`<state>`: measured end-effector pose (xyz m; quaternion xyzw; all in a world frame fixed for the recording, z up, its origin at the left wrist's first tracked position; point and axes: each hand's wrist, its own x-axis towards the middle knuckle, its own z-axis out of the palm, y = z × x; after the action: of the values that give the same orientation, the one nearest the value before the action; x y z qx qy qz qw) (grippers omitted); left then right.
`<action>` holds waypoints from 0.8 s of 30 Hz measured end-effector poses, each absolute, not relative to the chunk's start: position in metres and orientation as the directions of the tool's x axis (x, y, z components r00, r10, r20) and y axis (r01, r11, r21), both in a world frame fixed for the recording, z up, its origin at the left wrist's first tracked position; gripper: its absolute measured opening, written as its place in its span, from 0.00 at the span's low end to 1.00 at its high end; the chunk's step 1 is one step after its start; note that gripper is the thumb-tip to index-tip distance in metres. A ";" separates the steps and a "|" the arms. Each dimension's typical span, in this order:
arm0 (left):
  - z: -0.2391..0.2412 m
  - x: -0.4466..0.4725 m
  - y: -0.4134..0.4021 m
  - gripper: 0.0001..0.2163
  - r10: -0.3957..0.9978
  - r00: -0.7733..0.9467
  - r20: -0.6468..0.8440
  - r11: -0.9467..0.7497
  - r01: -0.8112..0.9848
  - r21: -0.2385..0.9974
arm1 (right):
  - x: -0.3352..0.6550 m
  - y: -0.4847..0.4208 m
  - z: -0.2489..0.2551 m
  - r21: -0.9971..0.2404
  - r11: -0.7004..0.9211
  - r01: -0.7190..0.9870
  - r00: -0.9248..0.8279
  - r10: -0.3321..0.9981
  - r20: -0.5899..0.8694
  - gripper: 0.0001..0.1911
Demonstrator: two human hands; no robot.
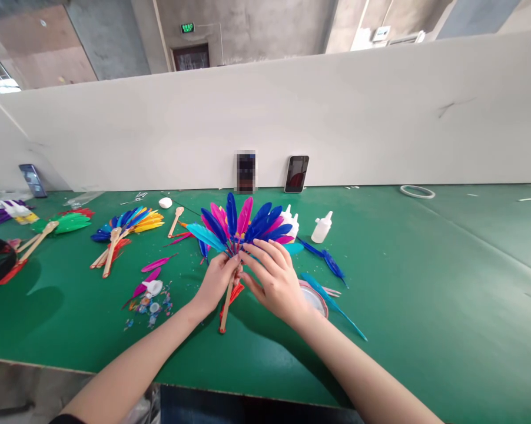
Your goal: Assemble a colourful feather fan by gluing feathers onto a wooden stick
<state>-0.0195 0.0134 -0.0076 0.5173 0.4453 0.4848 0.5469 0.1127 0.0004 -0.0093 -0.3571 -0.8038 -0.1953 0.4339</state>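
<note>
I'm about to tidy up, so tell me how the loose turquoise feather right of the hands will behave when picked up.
The turquoise feather is probably very light, being so slender. Its thin stem looks nearly straight, so it should hold its shape. The wider, soft-looking end would likely bend if pinched.

a: how does the left hand (pixel 215 278) sit?
b: curled into a closed grip, thumb uppermost, its bare forearm (pixel 153 344) slanting in from below and left of it.
a: and the right hand (pixel 278 281)?
b: just right of the left hand, back facing up, fingers long, slightly bent and parted, reaching across toward it.
a: the other forearm (pixel 358 365)?
b: also bare, slanting in from below and right of the left hand.
</note>
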 end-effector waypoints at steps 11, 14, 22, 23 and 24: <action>-0.005 -0.022 0.011 0.10 0.987 0.161 0.018 -0.006 -0.073 0.997 | 0.111 0.000 -0.010 -0.012 0.669 0.743 -0.371 0.427 0.824 0.15; -0.006 -0.023 0.011 0.08 0.981 0.191 0.020 -0.007 -0.068 0.998 | 0.112 0.000 -0.009 -0.020 0.657 0.754 -0.363 0.441 0.821 0.14; -0.008 -0.024 0.013 0.05 0.983 0.180 0.029 -0.016 -0.072 0.997 | 0.110 0.000 -0.010 -0.029 0.648 0.761 -0.359 0.458 0.813 0.16; -0.008 -0.024 0.013 0.05 0.984 0.177 0.034 -0.021 -0.076 0.997 | 0.110 0.000 -0.010 -0.029 0.646 0.763 -0.358 0.458 0.814 0.17; -0.008 -0.023 0.013 0.06 0.984 0.174 0.038 -0.025 -0.078 0.997 | 0.110 0.000 -0.010 -0.025 0.645 0.763 -0.358 0.454 0.816 0.17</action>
<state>-0.0235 0.0133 -0.0079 0.5308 0.4269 0.4803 0.5526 0.1098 0.0000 -0.0100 -0.3790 -0.8032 -0.1834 0.4214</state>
